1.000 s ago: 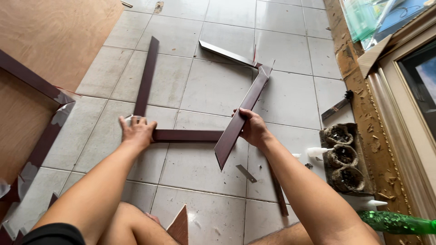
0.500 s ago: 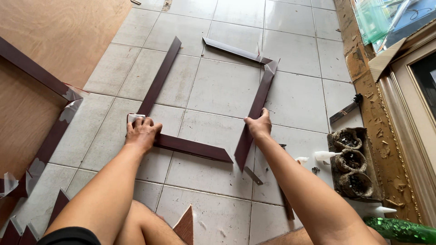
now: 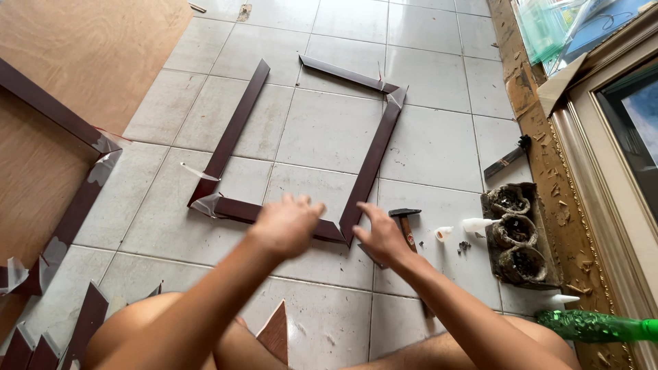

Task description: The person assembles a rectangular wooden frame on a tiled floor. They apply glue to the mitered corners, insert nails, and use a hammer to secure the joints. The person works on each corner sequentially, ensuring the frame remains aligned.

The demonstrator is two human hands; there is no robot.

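Both hands hover, fingers spread and holding nothing, over the near corner of a dark brown frame (image 3: 288,147) lying flat on the tiled floor (image 3: 439,137): left hand (image 3: 286,223), right hand (image 3: 380,236) beside a hammer (image 3: 406,226).

Framing workshop, work done on the floor. Pale tiled floor (image 3: 439,75) serves as the bench; a person sits on it. Dark brown moulding frame (image 3: 373,157) lies flat, corners taped, one corner open. More cut moulding pieces (image 3: 58,226) rest on a plywood sheet (image 3: 89,55) to the left. Hammer (image 3: 406,223) and small white glue bottles (image 3: 477,225) lie on the tiles. Ornate gilt frame (image 3: 582,171) stands along the right, glass sheets (image 3: 548,27) beyond it.
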